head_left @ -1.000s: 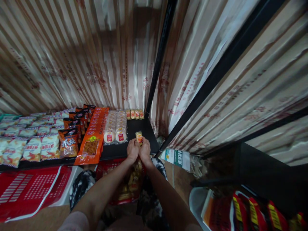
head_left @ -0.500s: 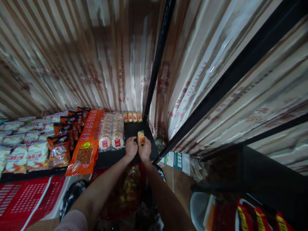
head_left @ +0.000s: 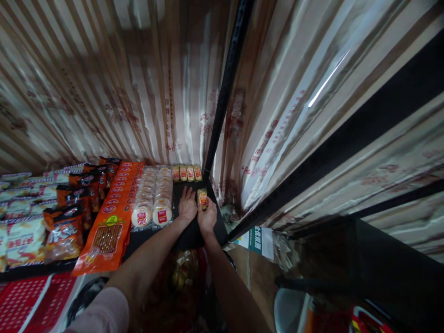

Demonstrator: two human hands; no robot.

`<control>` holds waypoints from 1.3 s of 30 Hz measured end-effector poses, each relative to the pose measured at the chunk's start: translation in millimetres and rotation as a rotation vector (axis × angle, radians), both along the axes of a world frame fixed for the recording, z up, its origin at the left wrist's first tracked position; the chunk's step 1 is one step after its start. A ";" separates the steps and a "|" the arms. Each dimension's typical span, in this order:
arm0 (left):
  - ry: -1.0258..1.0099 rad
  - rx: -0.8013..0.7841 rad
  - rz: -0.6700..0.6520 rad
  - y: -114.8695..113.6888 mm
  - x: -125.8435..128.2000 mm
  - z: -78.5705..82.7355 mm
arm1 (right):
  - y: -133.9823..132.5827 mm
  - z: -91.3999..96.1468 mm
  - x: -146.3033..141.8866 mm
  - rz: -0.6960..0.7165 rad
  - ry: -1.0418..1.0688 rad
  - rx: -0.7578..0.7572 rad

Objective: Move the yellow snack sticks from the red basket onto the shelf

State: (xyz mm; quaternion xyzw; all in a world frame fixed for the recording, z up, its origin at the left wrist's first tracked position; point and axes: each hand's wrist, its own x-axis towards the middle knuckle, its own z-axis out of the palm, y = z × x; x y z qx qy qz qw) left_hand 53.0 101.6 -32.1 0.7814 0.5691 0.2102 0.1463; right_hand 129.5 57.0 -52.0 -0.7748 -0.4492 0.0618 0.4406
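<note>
In my right hand is a small yellow snack packet with a red label, held upright over the right part of the black shelf. My left hand lies flat beside it with fingers stretched out, holding nothing. A row of several matching yellow packets stands at the shelf's back edge. Left of my left hand are two columns of round wrapped crackers with red labels. An orange snack bag lies beside them.
Orange-and-black snack bags and white snack bags fill the shelf's left side. A black post rises at the back corner, before a pleated printed curtain. Below are a red basket and a pale basin.
My left hand has drawn away from the packet and its fingers have spread flat. The right hand keeps hold of the packet. The view has shifted slightly, so the snack bags appear lower and farther left.
</note>
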 end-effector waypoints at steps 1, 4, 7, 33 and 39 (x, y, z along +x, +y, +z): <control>0.014 -0.002 -0.020 3.6 1.6 0.8 | 3.9 0.4 1.4 -0.004 0.004 0.004; 0.069 0.009 -0.073 15.1 6.5 3.2 | 12.0 -0.4 5.8 -0.017 0.027 0.019; 0.120 0.054 -0.116 27.9 11.1 2.4 | 14.0 -2.7 9.0 -0.029 0.050 0.031; 0.134 0.197 -0.164 75.4 14.5 -12.6 | 67.8 10.8 16.1 -0.091 0.017 0.015; 0.133 0.191 -0.162 77.9 13.7 -16.6 | 95.0 22.2 12.7 -0.057 -0.046 0.073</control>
